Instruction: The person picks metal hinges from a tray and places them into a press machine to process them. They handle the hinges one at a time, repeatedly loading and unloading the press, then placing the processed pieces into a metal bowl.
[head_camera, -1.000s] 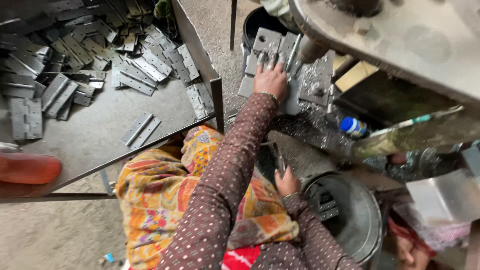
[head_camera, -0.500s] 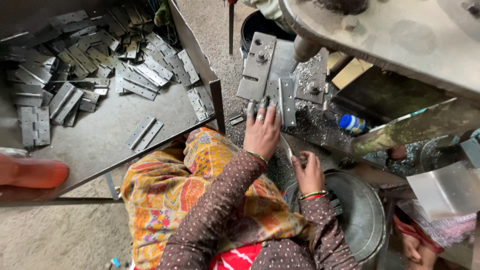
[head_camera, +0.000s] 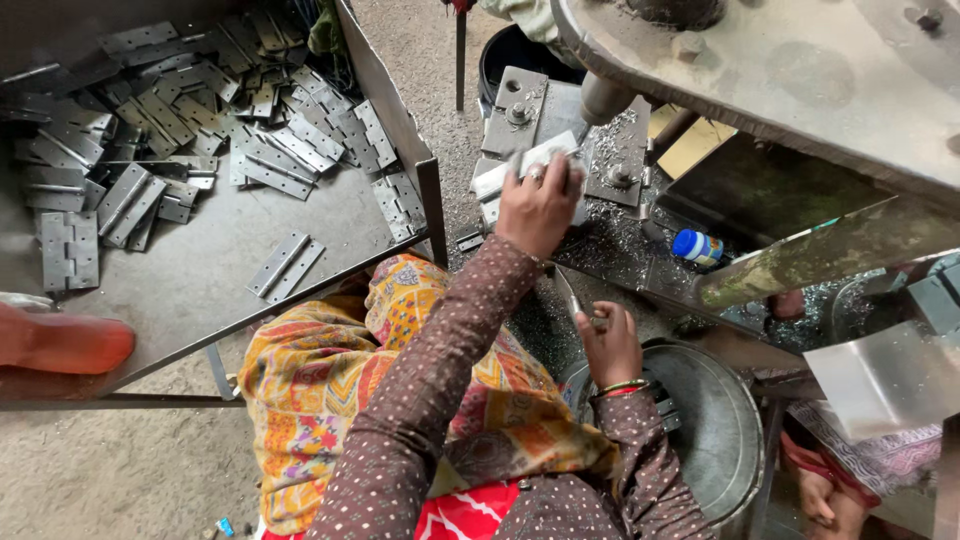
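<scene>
Left hand moved up to 12 o'clock, now pressing hinge flat on machine bed. Right hand closed on small tool. Hinge pile at 10 o'clock large; most work left.

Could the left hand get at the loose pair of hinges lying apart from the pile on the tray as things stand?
Probably yes. The left hand rests on a hinge at the press bed, the loose hinges lie uncovered on the tray, and only its low rim lies between.

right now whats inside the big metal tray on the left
Many flat metal hinges, heaped at the far end of the tray, two lying apart. What lies beneath the heap is hidden.
</scene>
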